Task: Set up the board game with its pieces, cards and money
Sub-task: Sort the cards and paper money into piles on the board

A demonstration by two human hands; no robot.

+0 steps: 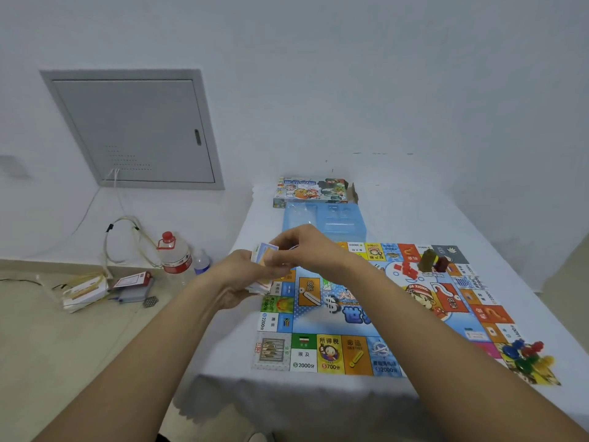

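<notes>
pawns (527, 357): coloured plastic pile on board's near right corner. Judged light, hard, will roll or scatter; pick one at a time by the body.
board (331, 355): flat on white-covered table (223, 355), printed side up. Looks like thin folded card, stiff enough; slide it by an edge, don't lift at the centre.
left hand (237, 282): over board's left edge, fingers curled under and around cards (264, 266), holding the stack.
cards: small loose stack, held off the table, top one tilted up. Judged thin, light, slick-coated; they fan and slip easily. Grip by the long edges, thumb on top, square the stack before setting down.
right hand (306, 250): above the stack, fingertips pinching at the top card's upper edge. Exact finger contact partly hidden, but reads as a pinch.
step: judgement, sorting or dealing cards off the stack; card slots on board centre unfilled.
houses (435, 261): olive and dark red blocks standing on board's far right. Light, rigid, tip easily.
tray (325, 220): blue moulded plastic just beyond board. Thin, flexy, looks empty.
box (314, 191): behind tray, flap open at right end. Light card.
money: can't pick it out.
floor left: water bottle (175, 253), cable, small boxes; not task items.
</notes>
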